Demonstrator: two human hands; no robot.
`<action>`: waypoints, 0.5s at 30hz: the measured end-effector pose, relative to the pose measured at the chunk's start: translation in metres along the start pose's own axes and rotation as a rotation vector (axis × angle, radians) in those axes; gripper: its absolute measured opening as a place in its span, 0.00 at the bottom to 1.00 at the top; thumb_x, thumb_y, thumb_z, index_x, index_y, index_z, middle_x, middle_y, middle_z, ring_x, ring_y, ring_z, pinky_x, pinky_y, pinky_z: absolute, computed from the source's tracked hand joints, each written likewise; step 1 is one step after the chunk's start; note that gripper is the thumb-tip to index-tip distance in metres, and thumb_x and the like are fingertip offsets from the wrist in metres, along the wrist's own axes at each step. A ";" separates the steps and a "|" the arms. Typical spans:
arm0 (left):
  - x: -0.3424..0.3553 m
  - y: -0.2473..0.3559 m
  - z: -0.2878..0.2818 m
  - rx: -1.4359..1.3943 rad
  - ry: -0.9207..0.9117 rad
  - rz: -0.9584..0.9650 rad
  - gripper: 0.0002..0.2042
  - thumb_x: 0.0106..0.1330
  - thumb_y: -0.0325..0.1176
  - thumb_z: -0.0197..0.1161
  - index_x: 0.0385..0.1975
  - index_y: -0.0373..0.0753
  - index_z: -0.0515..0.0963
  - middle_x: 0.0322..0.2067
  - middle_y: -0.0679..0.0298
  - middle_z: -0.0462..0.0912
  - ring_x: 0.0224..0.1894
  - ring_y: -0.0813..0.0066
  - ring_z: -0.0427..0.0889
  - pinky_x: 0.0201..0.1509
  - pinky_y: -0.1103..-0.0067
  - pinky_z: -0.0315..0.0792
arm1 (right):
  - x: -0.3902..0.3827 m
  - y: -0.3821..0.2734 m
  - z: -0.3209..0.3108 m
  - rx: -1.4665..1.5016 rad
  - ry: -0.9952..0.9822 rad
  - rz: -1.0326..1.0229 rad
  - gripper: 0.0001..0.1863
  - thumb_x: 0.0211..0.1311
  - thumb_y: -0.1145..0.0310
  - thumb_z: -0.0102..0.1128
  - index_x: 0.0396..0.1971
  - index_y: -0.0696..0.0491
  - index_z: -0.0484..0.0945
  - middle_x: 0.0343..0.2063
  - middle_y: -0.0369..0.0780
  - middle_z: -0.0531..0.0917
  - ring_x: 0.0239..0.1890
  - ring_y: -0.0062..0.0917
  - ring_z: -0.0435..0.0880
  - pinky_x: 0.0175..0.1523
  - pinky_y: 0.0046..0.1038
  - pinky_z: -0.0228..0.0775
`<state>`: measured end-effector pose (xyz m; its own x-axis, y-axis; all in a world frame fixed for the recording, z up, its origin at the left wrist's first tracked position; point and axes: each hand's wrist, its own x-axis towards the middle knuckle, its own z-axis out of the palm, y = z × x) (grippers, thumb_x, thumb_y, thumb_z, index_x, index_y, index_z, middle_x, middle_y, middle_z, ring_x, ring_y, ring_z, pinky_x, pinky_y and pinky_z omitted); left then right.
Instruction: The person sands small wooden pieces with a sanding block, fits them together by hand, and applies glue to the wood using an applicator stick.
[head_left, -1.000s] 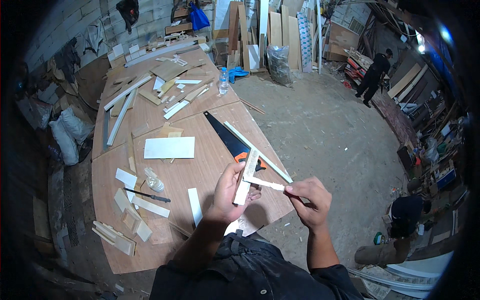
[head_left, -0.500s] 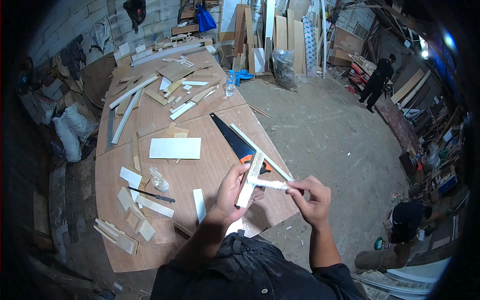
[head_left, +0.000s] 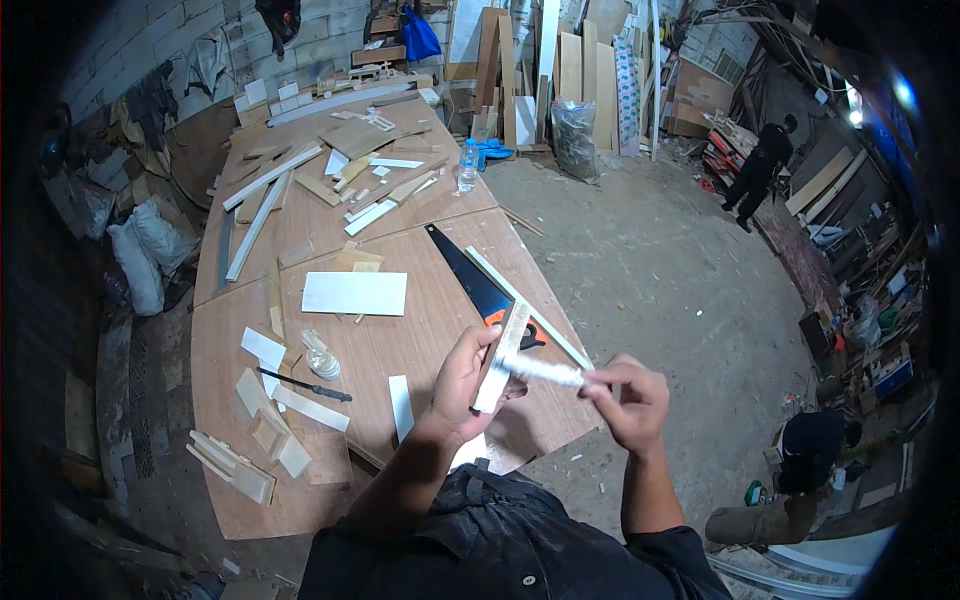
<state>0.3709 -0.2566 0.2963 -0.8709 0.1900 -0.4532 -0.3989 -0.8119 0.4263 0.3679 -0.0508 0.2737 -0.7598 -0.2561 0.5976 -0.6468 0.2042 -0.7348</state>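
Observation:
My left hand (head_left: pixel 458 385) is closed around a short wooden strip (head_left: pixel 506 345), which is tilted above the near right part of the table and has a pale, whitish face. My right hand (head_left: pixel 632 400) pinches one end of a thin white stick (head_left: pixel 545 370), blurred by motion. The stick's other end meets the strip's face, or lies just in front of it. Below and beyond the strip lies a handsaw (head_left: pixel 468 278) with a dark blade and an orange and black handle. Beside it rests a long narrow white strip (head_left: pixel 530 310).
On the wooden table (head_left: pixel 250 510) are a white board (head_left: pixel 354 293), a small clear container (head_left: pixel 321 360), a dark slim tool (head_left: pixel 310 385) and scattered offcuts. Farther off stands a water bottle (head_left: pixel 467 165). Two people (head_left: pixel 765 160) are at the right, one bent low (head_left: pixel 815 445).
My right hand has shifted slightly right and down with the white stick, whose outline is now smeared. The left hand and wooden strip keep nearly the same place. The view has moved a little.

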 end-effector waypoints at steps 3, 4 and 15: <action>0.028 -0.005 -0.041 -0.051 -0.521 0.003 0.16 0.71 0.44 0.42 0.27 0.43 0.70 0.12 0.69 0.62 0.15 0.80 0.58 0.25 0.79 0.56 | 0.006 -0.015 0.003 -0.144 -0.182 -0.060 0.10 0.47 0.75 0.71 0.33 0.55 0.86 0.21 0.37 0.83 0.21 0.19 0.75 0.28 0.20 0.65; 0.029 -0.007 -0.044 -0.050 -0.520 0.003 0.16 0.71 0.44 0.42 0.27 0.43 0.70 0.12 0.69 0.62 0.15 0.80 0.58 0.25 0.79 0.56 | 0.006 -0.011 0.004 -0.173 -0.127 -0.014 0.10 0.47 0.75 0.71 0.33 0.54 0.86 0.20 0.36 0.81 0.21 0.18 0.75 0.27 0.20 0.64; 0.013 -0.006 -0.022 -0.047 -0.272 -0.041 0.16 0.72 0.44 0.41 0.29 0.42 0.72 0.15 0.68 0.65 0.19 0.79 0.61 0.25 0.80 0.56 | 0.007 -0.001 0.001 -0.141 -0.059 0.041 0.08 0.49 0.77 0.69 0.32 0.58 0.84 0.20 0.38 0.82 0.22 0.18 0.75 0.27 0.20 0.63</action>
<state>0.3678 -0.2614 0.2708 -0.9019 0.3592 -0.2400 -0.4272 -0.8239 0.3723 0.3634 -0.0532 0.2780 -0.7832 -0.2988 0.5453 -0.6214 0.3449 -0.7035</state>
